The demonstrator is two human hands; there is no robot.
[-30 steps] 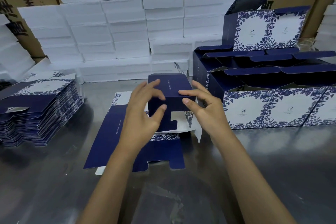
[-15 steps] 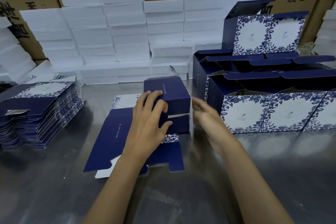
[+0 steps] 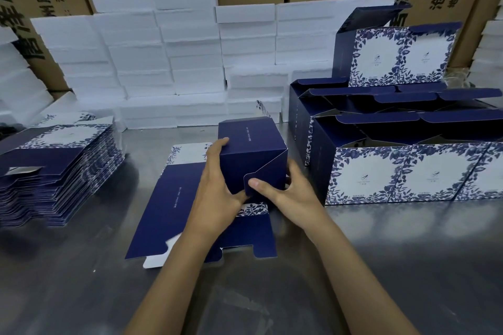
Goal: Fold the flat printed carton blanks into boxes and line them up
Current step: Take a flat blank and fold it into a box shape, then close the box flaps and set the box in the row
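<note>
On the shiny grey metal counter, both hands' fingers are gripping a half-folded dark blue cardboard box, left hand and right hand.

steel table, blanks, boxes

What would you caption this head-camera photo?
Both hands grip a half-folded navy carton beside finished floral-printed boxes.
</note>
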